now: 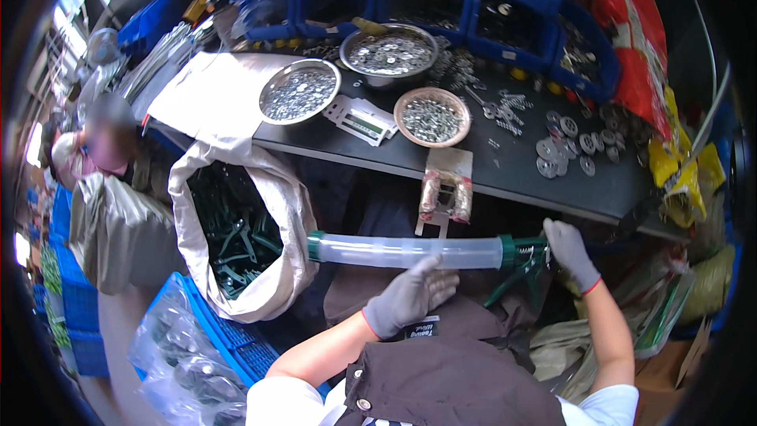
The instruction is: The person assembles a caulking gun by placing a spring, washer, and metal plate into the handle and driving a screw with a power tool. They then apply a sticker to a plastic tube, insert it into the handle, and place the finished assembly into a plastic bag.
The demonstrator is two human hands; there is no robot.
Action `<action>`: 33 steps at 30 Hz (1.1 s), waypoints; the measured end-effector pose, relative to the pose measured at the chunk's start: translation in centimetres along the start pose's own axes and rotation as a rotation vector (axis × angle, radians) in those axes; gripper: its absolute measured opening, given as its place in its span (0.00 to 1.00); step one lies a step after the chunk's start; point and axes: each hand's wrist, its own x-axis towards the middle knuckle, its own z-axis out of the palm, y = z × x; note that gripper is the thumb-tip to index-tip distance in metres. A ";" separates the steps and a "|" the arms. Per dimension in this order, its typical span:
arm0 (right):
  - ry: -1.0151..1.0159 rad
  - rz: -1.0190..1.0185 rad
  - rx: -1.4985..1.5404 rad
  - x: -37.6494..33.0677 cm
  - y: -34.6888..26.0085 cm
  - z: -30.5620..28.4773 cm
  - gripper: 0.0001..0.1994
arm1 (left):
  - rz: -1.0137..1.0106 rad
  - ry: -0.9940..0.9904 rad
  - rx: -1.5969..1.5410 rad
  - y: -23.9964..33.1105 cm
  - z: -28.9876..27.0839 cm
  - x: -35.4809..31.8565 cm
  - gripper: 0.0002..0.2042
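My grey-gloved left hand (408, 297) lies open under the clear plastic tube with green end caps (406, 252), fingers touching its underside. My grey-gloved right hand (569, 252) is wrapped around the green handle end (522, 256). The tube lies level across my lap, just below the dark tabletop (512, 170) edge. To the left, a white woven sack of green parts (236, 233). Farther off, three round metal bowls of small washers (300, 91).
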 end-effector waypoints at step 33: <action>-0.104 -0.636 -0.352 19.6 -31.4 10.3 0.11 | 1.588 0.646 1.944 20.3 1.6 -0.8 0.24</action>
